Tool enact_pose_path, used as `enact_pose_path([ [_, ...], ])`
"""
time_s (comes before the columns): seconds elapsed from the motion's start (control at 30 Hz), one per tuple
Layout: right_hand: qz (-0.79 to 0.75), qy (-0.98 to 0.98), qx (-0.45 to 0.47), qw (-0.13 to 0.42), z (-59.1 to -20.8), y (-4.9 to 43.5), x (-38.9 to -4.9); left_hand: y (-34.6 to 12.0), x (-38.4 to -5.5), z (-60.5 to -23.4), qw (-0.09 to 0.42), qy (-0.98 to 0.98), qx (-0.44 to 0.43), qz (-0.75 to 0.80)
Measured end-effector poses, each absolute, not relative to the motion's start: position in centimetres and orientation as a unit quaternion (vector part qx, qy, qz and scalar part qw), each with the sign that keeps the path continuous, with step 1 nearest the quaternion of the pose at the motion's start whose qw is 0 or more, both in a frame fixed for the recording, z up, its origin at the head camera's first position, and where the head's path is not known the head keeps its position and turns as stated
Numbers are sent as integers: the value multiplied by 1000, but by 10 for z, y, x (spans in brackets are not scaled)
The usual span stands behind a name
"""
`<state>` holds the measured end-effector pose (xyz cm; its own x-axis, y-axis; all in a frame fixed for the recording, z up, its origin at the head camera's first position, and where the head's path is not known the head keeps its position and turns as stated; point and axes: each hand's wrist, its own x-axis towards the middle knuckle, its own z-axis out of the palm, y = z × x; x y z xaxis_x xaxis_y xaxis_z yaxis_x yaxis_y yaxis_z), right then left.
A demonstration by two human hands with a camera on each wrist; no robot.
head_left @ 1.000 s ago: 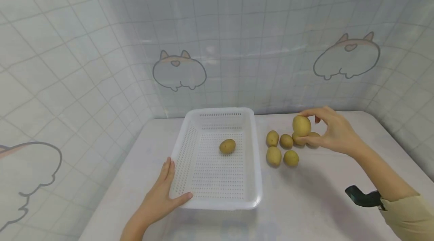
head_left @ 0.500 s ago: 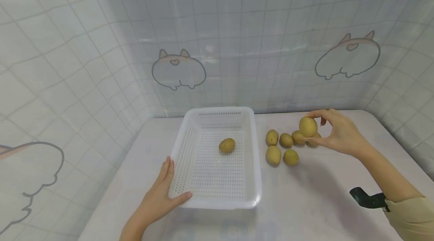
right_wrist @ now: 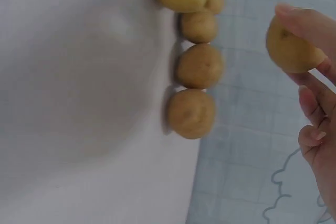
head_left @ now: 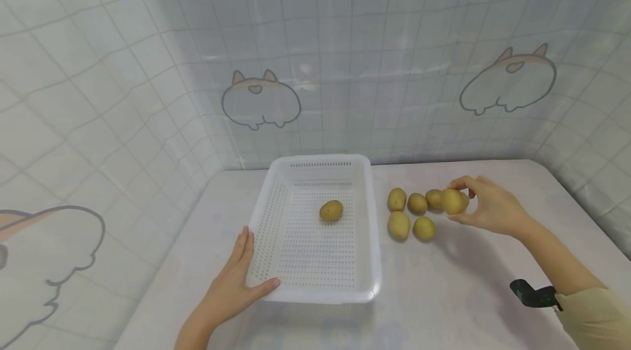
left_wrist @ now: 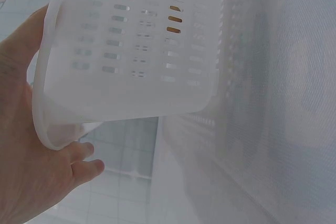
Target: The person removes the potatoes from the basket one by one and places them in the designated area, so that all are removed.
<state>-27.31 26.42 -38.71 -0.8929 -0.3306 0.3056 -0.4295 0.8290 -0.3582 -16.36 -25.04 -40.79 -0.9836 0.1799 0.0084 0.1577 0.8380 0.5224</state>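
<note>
My right hand (head_left: 467, 204) pinches a small yellow potato (head_left: 451, 201) between thumb and fingertips, low over the table beside a cluster of several loose potatoes (head_left: 417, 203). The right wrist view shows the held potato (right_wrist: 291, 51) at my fingertips (right_wrist: 315, 98), apart from a row of potatoes (right_wrist: 199, 65) lying on the table. One potato (head_left: 331, 211) lies inside the white perforated basket (head_left: 315, 295). My left hand (head_left: 239, 276) rests against the basket's near-left corner (left_wrist: 131, 51), fingers straight along the side and thumb along the front wall.
The table (head_left: 443, 295) is pale and backed by tiled walls with cartoon prints on the left, back and right. A black wrist mount (head_left: 534, 294) sits on my right forearm.
My right hand has lowered the potato and carried it slightly right, down beside the cluster. The left hand and the basket have not moved.
</note>
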Motion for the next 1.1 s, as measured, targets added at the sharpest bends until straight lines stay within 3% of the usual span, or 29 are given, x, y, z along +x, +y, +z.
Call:
enact_pose_path([
  [0.27, 172, -964, 201, 38, -408, 266, -274, -250, -164, -408, 22, 959, 86, 268],
  [1.1, 107, -974, 198, 10, -433, 253, -274, -250, -163, -407, 18, 960, 91, 264],
])
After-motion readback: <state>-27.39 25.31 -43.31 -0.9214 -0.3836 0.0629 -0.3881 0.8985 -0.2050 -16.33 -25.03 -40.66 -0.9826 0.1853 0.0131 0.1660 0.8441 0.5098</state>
